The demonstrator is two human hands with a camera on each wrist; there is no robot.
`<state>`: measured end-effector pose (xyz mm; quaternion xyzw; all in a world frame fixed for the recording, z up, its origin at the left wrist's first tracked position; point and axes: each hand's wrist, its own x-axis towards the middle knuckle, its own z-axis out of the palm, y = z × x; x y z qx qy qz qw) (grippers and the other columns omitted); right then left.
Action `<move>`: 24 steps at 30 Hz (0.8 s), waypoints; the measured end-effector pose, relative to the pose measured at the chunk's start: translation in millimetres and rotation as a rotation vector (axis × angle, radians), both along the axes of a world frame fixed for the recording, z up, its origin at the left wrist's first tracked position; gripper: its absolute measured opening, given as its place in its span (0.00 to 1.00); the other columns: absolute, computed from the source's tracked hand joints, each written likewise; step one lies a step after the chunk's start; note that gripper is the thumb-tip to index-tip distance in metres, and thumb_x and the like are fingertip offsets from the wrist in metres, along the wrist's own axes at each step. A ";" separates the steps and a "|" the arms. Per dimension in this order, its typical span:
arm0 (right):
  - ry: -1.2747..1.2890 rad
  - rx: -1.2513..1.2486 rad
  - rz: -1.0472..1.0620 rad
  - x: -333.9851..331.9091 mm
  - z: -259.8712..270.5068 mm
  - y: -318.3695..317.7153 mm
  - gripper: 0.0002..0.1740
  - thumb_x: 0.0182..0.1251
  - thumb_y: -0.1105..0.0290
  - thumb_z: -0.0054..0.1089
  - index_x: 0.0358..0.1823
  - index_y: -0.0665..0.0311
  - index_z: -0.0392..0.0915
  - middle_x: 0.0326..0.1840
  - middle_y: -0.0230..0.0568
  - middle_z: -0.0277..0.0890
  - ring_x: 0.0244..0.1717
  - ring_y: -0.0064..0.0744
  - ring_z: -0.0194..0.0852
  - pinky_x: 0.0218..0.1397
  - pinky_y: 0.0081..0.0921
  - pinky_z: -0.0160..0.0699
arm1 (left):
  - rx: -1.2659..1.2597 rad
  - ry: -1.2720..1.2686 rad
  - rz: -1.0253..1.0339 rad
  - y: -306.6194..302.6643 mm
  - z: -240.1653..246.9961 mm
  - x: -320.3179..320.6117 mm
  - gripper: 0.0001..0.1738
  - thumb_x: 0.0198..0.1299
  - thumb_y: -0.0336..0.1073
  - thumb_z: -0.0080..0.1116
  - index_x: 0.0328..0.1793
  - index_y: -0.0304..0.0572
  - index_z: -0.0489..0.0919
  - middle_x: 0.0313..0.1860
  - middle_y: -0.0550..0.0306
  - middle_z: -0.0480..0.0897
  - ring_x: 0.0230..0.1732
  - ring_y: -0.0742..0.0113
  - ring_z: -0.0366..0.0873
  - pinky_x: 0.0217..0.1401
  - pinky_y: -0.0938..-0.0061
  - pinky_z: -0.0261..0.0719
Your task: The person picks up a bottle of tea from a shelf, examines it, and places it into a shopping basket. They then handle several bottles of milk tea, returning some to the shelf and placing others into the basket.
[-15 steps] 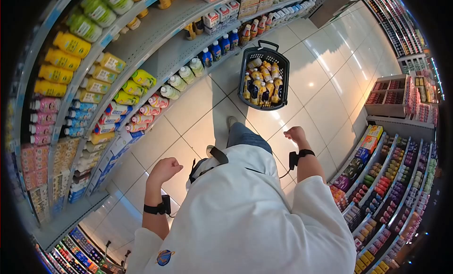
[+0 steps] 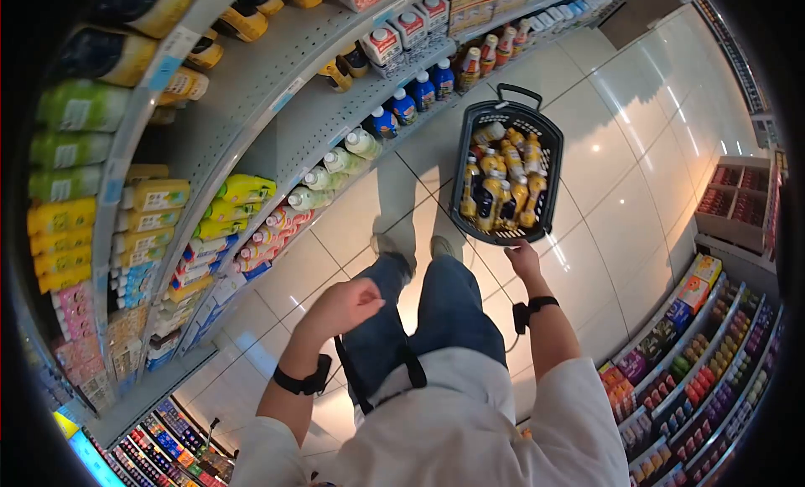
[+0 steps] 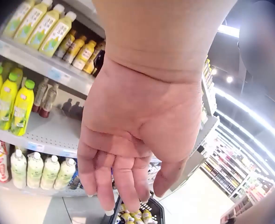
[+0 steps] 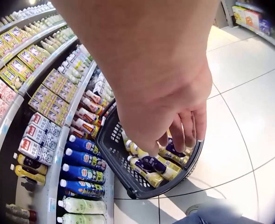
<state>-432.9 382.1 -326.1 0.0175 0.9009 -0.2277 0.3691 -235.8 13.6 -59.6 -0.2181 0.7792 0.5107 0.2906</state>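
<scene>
Head view: a person stands in a shop aisle on a glossy tiled floor and bends toward a black basket that sits on the floor just ahead of their shoes. The basket is packed with bottles, most of them yellow and orange with dark labels, and its handle lies folded at the far end.

The right grip reaches down to the near rim of the basket, fingertips right at the rim's edge. In the right wrist view the right grip hangs over the basket, fingers bent downward above the bottles. Whether the fingers actually close on the rim cannot be told.

The left grip hovers above the left knee of the jeans, well apart from the basket. In the left wrist view the left grip shows its palm, fingers hanging loose and close together, holding nothing.

Shelves curve along the person's left, stocked with rows of drink bottles and cartons. A lower rack of small packaged goods runs on the right. Each wrist carries a black strap.
</scene>
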 end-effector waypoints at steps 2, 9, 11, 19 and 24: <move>0.087 0.025 0.037 -9.9 -42.2 -16.4 0.28 0.59 0.54 0.68 0.55 0.67 0.76 0.46 0.53 0.84 0.51 0.51 0.83 0.54 0.38 0.80 | 0.040 -0.008 -0.023 -5.7 -31.5 -47.2 0.11 0.64 0.38 0.63 0.43 0.38 0.80 0.33 0.56 0.84 0.36 0.70 0.82 0.42 0.74 0.79; 0.251 -0.095 -0.078 -67.4 -175.1 -63.2 0.37 0.57 0.54 0.72 0.60 0.71 0.69 0.53 0.57 0.79 0.56 0.50 0.80 0.58 0.38 0.77 | 0.334 0.227 0.085 -43.0 -180.0 -159.4 0.10 0.64 0.37 0.62 0.44 0.39 0.79 0.33 0.59 0.83 0.35 0.74 0.79 0.41 0.77 0.77; 0.235 0.028 -0.017 -84.2 -175.2 -82.3 0.42 0.58 0.51 0.72 0.65 0.69 0.63 0.57 0.58 0.77 0.59 0.51 0.78 0.61 0.38 0.74 | 0.326 0.286 0.114 -59.5 -218.9 -173.4 0.10 0.64 0.37 0.62 0.44 0.39 0.79 0.32 0.60 0.83 0.35 0.75 0.78 0.41 0.76 0.77; 0.425 0.096 0.255 -122.0 -231.3 -91.4 0.44 0.47 0.51 0.78 0.56 0.73 0.65 0.49 0.68 0.76 0.53 0.67 0.75 0.55 0.49 0.76 | 0.221 0.575 0.158 -119.9 -323.1 -175.3 0.09 0.64 0.37 0.61 0.43 0.40 0.78 0.29 0.59 0.82 0.33 0.70 0.80 0.40 0.74 0.78; 0.474 0.155 0.215 -113.8 -220.3 -101.5 0.37 0.47 0.56 0.77 0.54 0.71 0.71 0.48 0.59 0.81 0.52 0.57 0.79 0.56 0.43 0.77 | 0.072 0.606 0.109 -121.8 -338.5 -176.8 0.11 0.64 0.39 0.61 0.43 0.40 0.79 0.31 0.57 0.83 0.33 0.68 0.81 0.40 0.72 0.78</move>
